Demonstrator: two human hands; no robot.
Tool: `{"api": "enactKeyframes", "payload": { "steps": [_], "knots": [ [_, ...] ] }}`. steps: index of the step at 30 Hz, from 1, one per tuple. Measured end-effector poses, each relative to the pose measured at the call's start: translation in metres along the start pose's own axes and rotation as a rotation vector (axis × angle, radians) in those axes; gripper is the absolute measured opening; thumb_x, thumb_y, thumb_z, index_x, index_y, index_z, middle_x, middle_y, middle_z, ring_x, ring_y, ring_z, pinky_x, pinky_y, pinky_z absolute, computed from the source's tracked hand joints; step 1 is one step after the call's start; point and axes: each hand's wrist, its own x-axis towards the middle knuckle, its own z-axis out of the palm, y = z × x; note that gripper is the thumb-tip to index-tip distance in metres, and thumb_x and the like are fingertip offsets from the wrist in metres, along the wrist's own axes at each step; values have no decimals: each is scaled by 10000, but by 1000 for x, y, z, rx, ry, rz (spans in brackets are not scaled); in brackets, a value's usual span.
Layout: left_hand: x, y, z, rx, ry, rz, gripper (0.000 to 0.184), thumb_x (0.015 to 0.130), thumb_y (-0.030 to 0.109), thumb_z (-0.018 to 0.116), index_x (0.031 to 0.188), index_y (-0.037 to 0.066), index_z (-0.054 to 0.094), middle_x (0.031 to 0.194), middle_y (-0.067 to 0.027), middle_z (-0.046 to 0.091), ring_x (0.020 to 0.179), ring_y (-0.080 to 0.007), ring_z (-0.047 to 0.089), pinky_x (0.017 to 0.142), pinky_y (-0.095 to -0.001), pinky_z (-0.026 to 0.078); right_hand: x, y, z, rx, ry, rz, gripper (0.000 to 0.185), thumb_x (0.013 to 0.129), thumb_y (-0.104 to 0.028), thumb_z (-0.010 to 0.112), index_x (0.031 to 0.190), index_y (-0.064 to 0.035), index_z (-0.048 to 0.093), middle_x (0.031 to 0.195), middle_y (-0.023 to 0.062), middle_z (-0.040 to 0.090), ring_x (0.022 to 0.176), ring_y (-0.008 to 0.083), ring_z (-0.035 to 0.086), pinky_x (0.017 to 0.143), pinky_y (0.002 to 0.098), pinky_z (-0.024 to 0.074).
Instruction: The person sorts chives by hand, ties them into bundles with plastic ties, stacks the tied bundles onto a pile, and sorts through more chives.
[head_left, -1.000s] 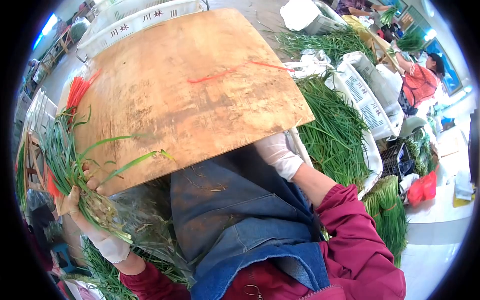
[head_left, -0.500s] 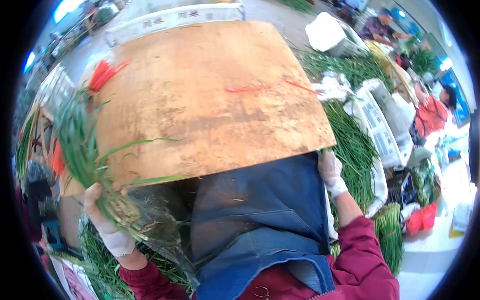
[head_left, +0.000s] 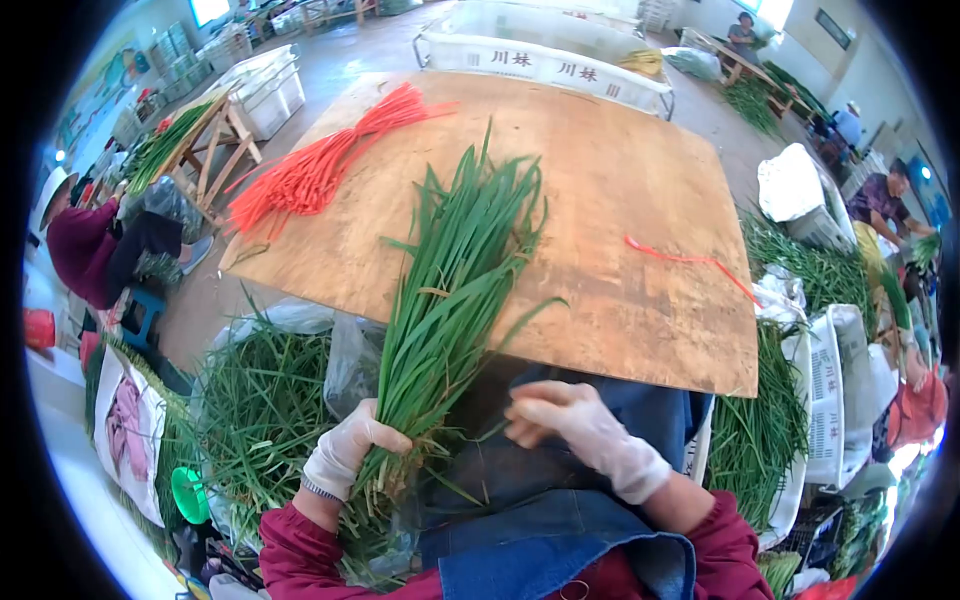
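My gloved left hand (head_left: 352, 446) is wrapped round the lower stems of a bunch of garlic chives (head_left: 455, 290). The green leaves point away from me and lie over the near edge of the wooden board (head_left: 620, 190). Loose, dry-looking bits hang about the stem ends. To the right of the stems, my gloved right hand (head_left: 585, 430) is raised over my apron (head_left: 560, 510) with its fingers curled together. A thin leaf runs close to its fingertips; whether they pinch it cannot be made out.
Red ties (head_left: 325, 160) lie in a pile on the board's left, with one loose red tie (head_left: 690, 262) at the right. Loose greens (head_left: 265, 400) fill a bag at left; more chives (head_left: 755, 450) fill a right-hand crate. A co-worker (head_left: 85, 240) sits at far left.
My left hand and the chives have swung from the board's left edge toward the middle. My right hand has left the board's right corner and come in beside the stems. The view has shifted left.
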Motion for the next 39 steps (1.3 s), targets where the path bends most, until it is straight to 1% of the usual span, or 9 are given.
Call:
{"api": "enactKeyframes", "payload": {
  "steps": [3, 6, 14, 15, 18, 19, 23, 30, 39],
  "knots": [
    [-15, -6, -9, 75, 34, -42, 501, 547, 53, 694, 1033, -17, 593, 906, -39, 618, 808, -136, 551, 756, -256, 422, 40, 14, 23, 331, -37, -2, 614, 806, -258, 669, 1241, 82, 402, 1136, 175, 537, 915, 240, 592, 791, 330, 487],
    [-27, -13, -18, 108, 17, -112, 562, 522, 82, 712, 1059, -17, 580, 928, -58, 632, 819, -154, 577, 757, -269, 443, 70, 27, 40, 569, -195, -32, 565, 811, -230, 663, 1234, 57, 420, 1160, 147, 527, 958, 239, 574, 829, 361, 472],
    [-56, 6, 19, -28, 354, 58, 494, 636, 99, 623, 1096, -63, 544, 1003, -106, 609, 843, -169, 573, 781, -269, 442, 74, 3, 98, 691, -192, -146, 300, 771, -45, 663, 1052, -3, 569, 1000, 81, 612, 904, 199, 583, 807, 349, 466],
    [-58, -3, 4, -127, 178, 126, 506, 638, 102, 602, 1108, -71, 530, 1029, -137, 602, 844, -195, 590, 778, -287, 461, 62, -14, 103, 632, -194, -189, 300, 767, -41, 665, 1049, 1, 573, 979, 81, 622, 863, 178, 595, 793, 313, 466],
    [-52, 7, 29, -460, 164, 327, 527, 667, 149, 609, 1133, -73, 506, 1043, -157, 599, 871, -224, 603, 808, -319, 474, 48, -37, 112, 480, -137, -341, 306, 761, -47, 674, 1045, 6, 575, 966, 82, 628, 821, 158, 601, 773, 284, 469],
    [-37, -17, 5, -492, -22, 314, 521, 741, 205, 583, 1174, -64, 476, 1066, -171, 591, 897, -246, 606, 836, -350, 477, 50, -37, 114, 485, -104, -367, 306, 763, -61, 678, 1042, 13, 573, 948, 75, 630, 792, 144, 598, 754, 271, 470],
    [-16, -36, 11, -743, 201, 29, 440, 857, 235, 483, 1197, -45, 474, 1097, -158, 585, 949, -245, 590, 863, -359, 465, 74, 0, 95, 633, 17, -211, 332, 804, -88, 644, 1090, 37, 531, 987, 92, 610, 835, 174, 591, 771, 306, 475],
    [-15, -42, 9, -629, 337, 119, 427, 868, 259, 512, 1164, -48, 506, 1086, -150, 595, 939, -223, 596, 861, -338, 465, 89, 37, 69, 754, -135, -172, 400, 829, -198, 620, 1157, -4, 499, 1130, 86, 558, 1033, 240, 521, 939, 408, 383],
    [-21, -24, 1, -364, 359, 76, 411, 859, 283, 541, 1073, -67, 563, 951, -123, 640, 794, -179, 622, 743, -285, 491, 104, 38, 64, 830, -234, -132, 385, 840, -237, 595, 1160, -44, 504, 1116, 78, 564, 1029, 246, 525, 927, 412, 391]
  ]
}}
